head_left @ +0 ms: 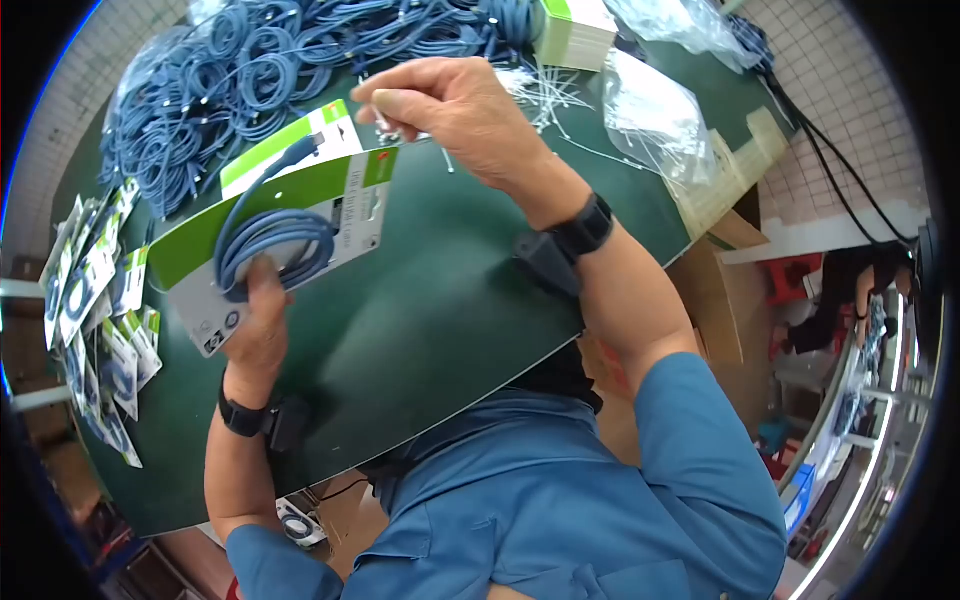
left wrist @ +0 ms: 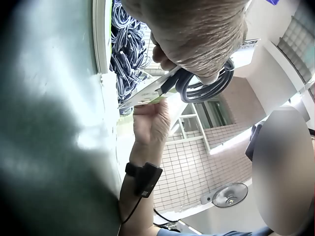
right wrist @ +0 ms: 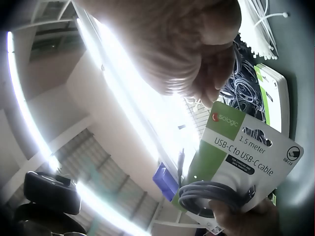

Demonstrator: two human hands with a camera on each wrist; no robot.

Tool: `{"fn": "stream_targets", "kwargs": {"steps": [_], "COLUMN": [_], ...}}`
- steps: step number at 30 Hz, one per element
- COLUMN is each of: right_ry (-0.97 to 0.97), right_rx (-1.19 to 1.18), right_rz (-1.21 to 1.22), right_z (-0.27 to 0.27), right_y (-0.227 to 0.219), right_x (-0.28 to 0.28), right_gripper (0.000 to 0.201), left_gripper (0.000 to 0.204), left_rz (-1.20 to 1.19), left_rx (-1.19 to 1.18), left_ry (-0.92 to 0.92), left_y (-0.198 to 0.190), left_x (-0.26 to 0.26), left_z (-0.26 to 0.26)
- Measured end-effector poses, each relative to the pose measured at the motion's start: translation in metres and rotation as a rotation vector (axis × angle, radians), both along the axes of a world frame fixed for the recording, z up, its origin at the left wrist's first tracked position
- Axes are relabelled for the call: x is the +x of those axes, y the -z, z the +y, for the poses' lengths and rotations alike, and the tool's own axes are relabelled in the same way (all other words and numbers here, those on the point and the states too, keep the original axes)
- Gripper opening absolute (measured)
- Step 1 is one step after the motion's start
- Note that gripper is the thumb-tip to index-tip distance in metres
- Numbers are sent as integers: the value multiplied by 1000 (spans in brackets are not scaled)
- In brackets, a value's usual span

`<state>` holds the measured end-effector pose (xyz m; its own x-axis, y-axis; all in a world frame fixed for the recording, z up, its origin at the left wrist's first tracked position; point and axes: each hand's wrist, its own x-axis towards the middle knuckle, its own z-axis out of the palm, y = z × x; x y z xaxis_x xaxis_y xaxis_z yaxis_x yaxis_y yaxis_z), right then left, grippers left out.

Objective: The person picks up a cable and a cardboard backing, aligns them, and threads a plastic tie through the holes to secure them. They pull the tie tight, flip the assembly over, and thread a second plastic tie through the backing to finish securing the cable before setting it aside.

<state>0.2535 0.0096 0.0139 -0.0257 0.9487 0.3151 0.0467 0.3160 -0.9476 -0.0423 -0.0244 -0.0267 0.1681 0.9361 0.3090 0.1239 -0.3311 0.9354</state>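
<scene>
The left hand [head_left: 262,325] grips a green and white cable card [head_left: 350,205], its thumb pressing a coiled blue-grey cable [head_left: 300,240] against the front. One plug end [head_left: 300,150] sticks up past the card's upper edge. In the right wrist view the card [right wrist: 251,147] reads "USB-C to USB-C Cable". Just above the card's upper corner, the right hand [head_left: 470,115] has its fingers bent and pinches a small white piece, perhaps a cable tie; its shape is mostly hidden. The left wrist view shows the left hand [left wrist: 197,34] on card and coil [left wrist: 209,88].
A heap of blue cables [head_left: 265,70] covers the table's far side. White cable ties [head_left: 545,95], a clear plastic bag [head_left: 655,115] and a card stack [head_left: 575,35] lie at the back right. Another card stack [head_left: 250,165] sits behind the held card. Packed cards [head_left: 95,290] lie left.
</scene>
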Motion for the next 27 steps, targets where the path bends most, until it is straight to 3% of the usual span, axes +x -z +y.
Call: {"fn": "stream_targets", "kwargs": {"steps": [2, 7, 10, 11, 14, 19, 22, 27], "right_ry": [17, 47, 70, 54, -113, -184, -179, -163], "right_rx": [153, 251, 280, 310, 11, -137, -192, -128], "right_rz": [-30, -127, -283, -295, 168, 133, 49, -41], "right_z": [2, 1, -6, -7, -18, -25, -26, -26], "right_y": [6, 8, -6, -11, -19, -31, -30, -25], "right_x": [-2, -2, 2, 1, -6, -8, -9, -13], "right_gripper": [22, 19, 14, 14, 9, 8, 11, 13], "left_gripper": [18, 22, 26, 26, 21, 26, 39, 43], "left_rz": [15, 49, 307, 302, 293, 339, 338, 379], "left_rx": [65, 114, 817, 842, 816, 835, 874, 926], "left_ry": [-4, 5, 184, 157, 363, 423, 439, 452], "left_y": [1, 8, -13, -19, -34, -46, -43, -39], "left_x": [-3, -8, -3, 0, 7, 16, 17, 17], "left_z": [-2, -5, 6, 8, 4, 1, 3, 5]}}
